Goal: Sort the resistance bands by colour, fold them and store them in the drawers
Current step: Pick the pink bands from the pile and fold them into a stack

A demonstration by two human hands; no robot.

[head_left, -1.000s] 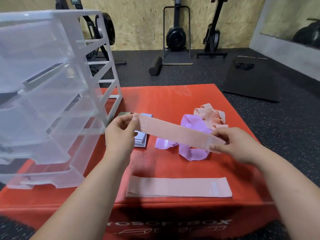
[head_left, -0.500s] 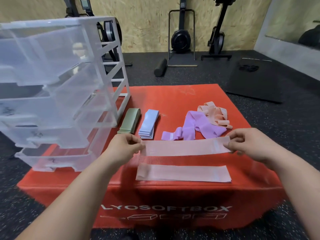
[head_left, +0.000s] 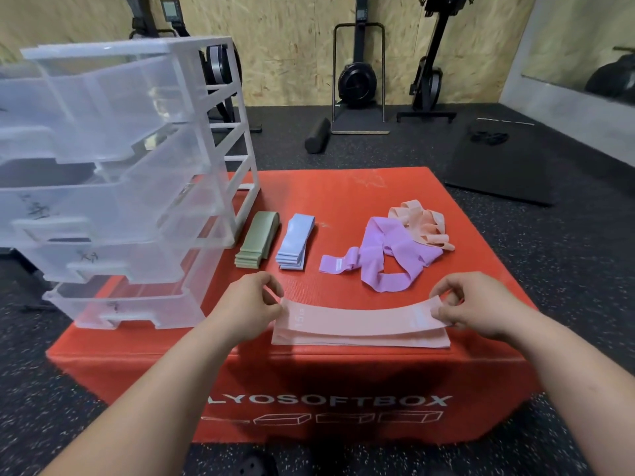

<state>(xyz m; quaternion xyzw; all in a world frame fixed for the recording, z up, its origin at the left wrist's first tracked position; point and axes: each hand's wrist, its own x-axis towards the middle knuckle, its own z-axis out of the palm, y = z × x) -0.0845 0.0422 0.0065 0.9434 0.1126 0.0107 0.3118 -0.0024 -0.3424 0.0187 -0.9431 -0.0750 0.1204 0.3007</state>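
Head view: the pink band [head_left: 357, 321] is held flat with its long axis running left to right, parallel to the near edge of the red soft box [head_left: 343, 187]. It bows slightly upward at mid-span and sits over a second pink band [head_left: 360, 340] lying flat on the surface; whether the two touch along the middle cannot be confirmed. The left hand [head_left: 247, 304] pinches the left end between its fingers; the right hand [head_left: 477, 304] pinches the right end, next to a pale label. Faint printed digits show near the left end. Farther back lie a folded green stack [head_left: 256, 240], a folded blue stack [head_left: 295, 242], loose purple bands [head_left: 385, 255] and loose peach bands [head_left: 421, 223]. The clear drawer unit [head_left: 113, 173] stands at left, drawers pulled out.
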